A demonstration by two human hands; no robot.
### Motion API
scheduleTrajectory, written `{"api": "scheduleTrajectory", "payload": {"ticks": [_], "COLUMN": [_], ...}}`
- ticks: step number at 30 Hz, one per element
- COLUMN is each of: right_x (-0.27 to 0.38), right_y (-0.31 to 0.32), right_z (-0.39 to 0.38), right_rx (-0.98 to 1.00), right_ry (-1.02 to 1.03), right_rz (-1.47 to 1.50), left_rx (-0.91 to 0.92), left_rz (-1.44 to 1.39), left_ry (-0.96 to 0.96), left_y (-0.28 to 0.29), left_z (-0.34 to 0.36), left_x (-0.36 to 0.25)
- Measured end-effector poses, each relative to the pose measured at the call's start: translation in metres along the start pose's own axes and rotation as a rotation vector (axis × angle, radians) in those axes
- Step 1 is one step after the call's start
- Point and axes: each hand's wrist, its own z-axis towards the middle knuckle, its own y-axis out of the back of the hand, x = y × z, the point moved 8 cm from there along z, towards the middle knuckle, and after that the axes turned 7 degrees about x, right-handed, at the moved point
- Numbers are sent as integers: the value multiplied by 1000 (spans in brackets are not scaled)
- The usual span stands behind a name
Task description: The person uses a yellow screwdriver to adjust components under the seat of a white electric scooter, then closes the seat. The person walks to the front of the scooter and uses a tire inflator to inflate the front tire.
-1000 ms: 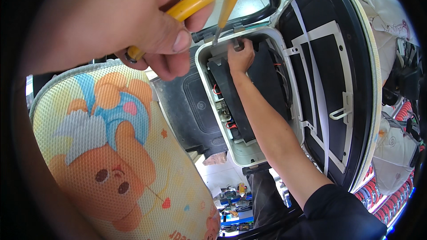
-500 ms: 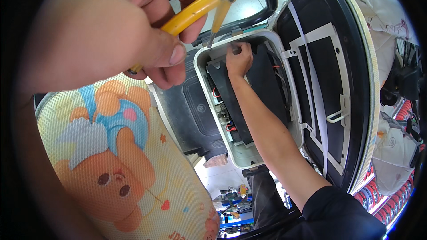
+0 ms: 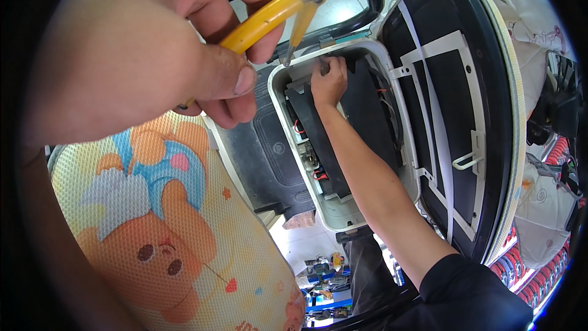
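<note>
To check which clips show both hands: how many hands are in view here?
2. The left hand, upper left, grips a yellow-handled tool; the right hand is inside the open pale box, fingertips partly hidden.

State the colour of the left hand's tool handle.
The tool handle is yellow, shown in the head view.

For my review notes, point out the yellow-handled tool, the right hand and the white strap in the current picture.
Yellow-handled tool (image 3: 260, 25): head view, on its thicker yellow handle.
Right hand (image 3: 331, 84): head view, on the back of the hand.
White strap (image 3: 435, 107): head view, near the middle of its length.
</note>
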Motion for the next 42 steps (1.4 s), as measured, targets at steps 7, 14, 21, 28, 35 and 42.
{"api": "scheduleTrajectory", "payload": {"ticks": [7,14,21,28,35,42], "right_x": [8,7,4,3,8,3], "right_y": [4,1,4,6,9,8], "right_z": [-3,-3,1,4,3,2], "right_rx": [-82,-43,-21,-2,-2,15], "right_ry": [31,-78,-94,-92,-62,-120], "right_rz": [-51,-9,5,-21,12,4], "left_rx": [4,0,-3,-4,-5,1], "left_rz": [15,29,34,30,29,28], "left_ry": [0,6,4,4,10,15], "left_y": [-2,0,0,0,-1,-2], "left_z": [0,-3,-2,-2,-2,-1], "left_x": [5,11,13,13,13,14]}}
